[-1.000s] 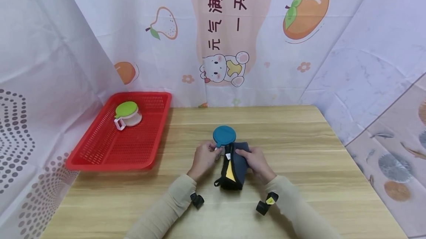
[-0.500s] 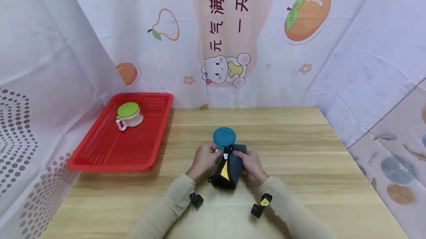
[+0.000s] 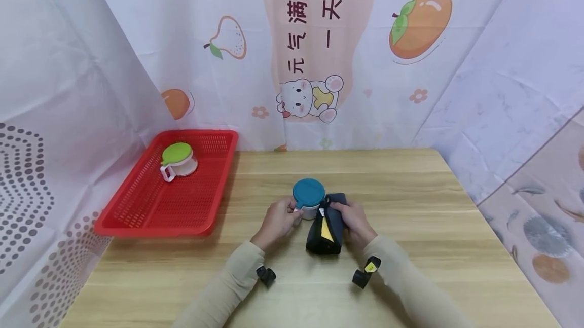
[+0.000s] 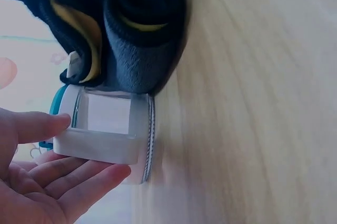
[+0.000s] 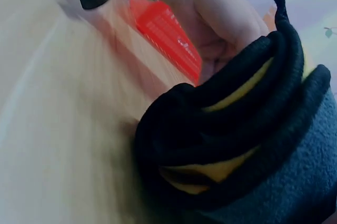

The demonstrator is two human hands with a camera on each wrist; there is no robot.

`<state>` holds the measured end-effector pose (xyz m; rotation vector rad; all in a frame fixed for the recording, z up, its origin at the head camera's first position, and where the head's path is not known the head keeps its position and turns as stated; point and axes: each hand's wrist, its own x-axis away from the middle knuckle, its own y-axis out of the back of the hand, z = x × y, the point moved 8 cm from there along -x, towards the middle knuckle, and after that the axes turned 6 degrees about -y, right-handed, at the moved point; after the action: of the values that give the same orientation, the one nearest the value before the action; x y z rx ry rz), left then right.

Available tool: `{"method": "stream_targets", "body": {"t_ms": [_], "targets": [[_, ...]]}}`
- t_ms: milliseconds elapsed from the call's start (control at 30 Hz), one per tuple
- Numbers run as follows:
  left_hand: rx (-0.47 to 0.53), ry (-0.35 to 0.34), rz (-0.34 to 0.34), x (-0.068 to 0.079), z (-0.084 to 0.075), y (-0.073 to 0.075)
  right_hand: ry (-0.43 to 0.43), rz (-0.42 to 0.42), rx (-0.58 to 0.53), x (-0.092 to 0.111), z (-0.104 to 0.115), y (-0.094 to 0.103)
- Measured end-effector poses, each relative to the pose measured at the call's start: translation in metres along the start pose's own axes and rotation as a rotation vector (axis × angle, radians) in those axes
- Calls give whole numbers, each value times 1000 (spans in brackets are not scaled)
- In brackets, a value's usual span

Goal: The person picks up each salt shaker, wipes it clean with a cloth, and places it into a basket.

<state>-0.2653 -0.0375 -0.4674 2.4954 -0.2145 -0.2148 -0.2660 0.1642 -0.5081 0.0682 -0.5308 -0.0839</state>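
Observation:
A lidded seasoning jar with a round blue lid (image 3: 308, 192) and a clear body stands near the middle of the table. My left hand (image 3: 278, 221) pinches its white handle (image 4: 97, 146), thumb on one side and fingers on the other. Against the jar's right side is a folded cloth (image 3: 336, 229), dark grey outside, yellow inside, with black edging and a small white label. My right hand (image 3: 357, 222) grips the cloth from the right. The right wrist view shows the bunched cloth (image 5: 247, 124) up close, with the left hand (image 5: 221, 10) behind it; the right fingers are mostly hidden there.
A red plastic basket (image 3: 218, 178) stands at the left rear of the table. Inside it sits a similar jar with a green lid (image 3: 177, 153). Behind the wooden table (image 3: 392, 181) hangs a printed white curtain (image 3: 255, 74).
The cloth moved left across the jar, then back to the right with my right hand. More of the jar's body shows now. My left hand has stayed at the handle.

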Motion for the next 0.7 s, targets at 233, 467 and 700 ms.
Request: {"method": "stream_targets", "body": {"t_ms": [233, 467, 700], "targets": [[-15, -25, 4, 1, 2, 1, 42, 32, 75, -12, 11, 5], [-1, 17, 22, 0, 7, 0, 56, 58, 116, -9, 10, 1], [23, 31, 24, 2, 6, 2, 55, 45, 76, 2, 5, -6]]}}
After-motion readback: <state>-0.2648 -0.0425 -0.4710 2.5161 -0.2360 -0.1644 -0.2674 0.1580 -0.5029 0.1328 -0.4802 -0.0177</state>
